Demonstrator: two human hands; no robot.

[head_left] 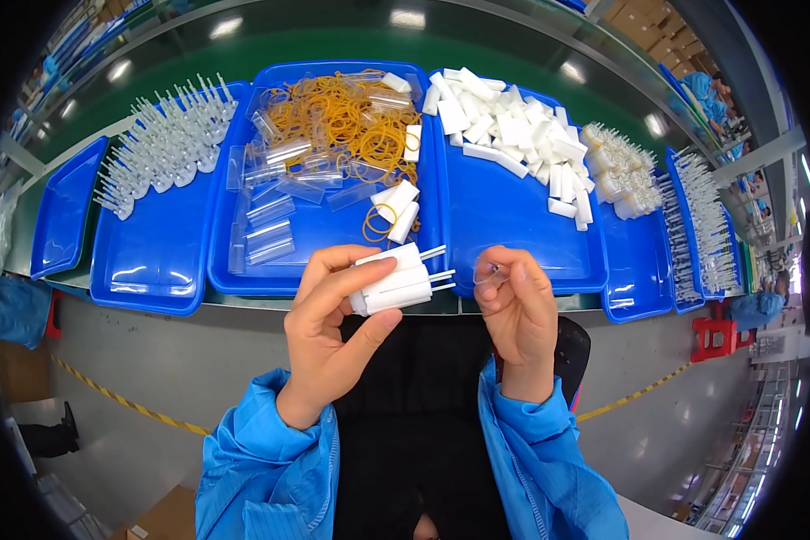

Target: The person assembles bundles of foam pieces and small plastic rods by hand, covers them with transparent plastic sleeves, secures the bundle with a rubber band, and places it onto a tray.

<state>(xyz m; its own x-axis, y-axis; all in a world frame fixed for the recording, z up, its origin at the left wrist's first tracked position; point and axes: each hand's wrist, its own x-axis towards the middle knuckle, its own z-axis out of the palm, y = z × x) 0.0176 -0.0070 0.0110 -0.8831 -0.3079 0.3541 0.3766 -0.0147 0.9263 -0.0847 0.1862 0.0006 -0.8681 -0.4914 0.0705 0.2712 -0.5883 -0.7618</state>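
My left hand (pixel 337 315) is closed around a white assembly (pixel 396 281), made up of white blocks with several thin white rods sticking out to the right. A pale cap-like end shows at its lower left. To the right of those rods, my right hand (pixel 522 301) pinches a clear plastic piece (pixel 487 275) between thumb and fingers; its full shape is hard to make out. Both hands are just in front of the blue trays. Closest beyond the left hand is a blue tray (pixel 319 236) with orange rubber bands (pixel 360 121), clear plastic pieces (pixel 268 211) and a few white blocks (pixel 405 221).
White foam-like blocks (pixel 513 121) are heaped in the tray (pixel 504 202) to the right. Trays of upright white rodded parts (pixel 166 139) stand at the left, with more such parts (pixel 697 211) at far right. Cream-coloured parts (pixel 623 171) sit between. A red stool (pixel 715 335) stands on the floor.
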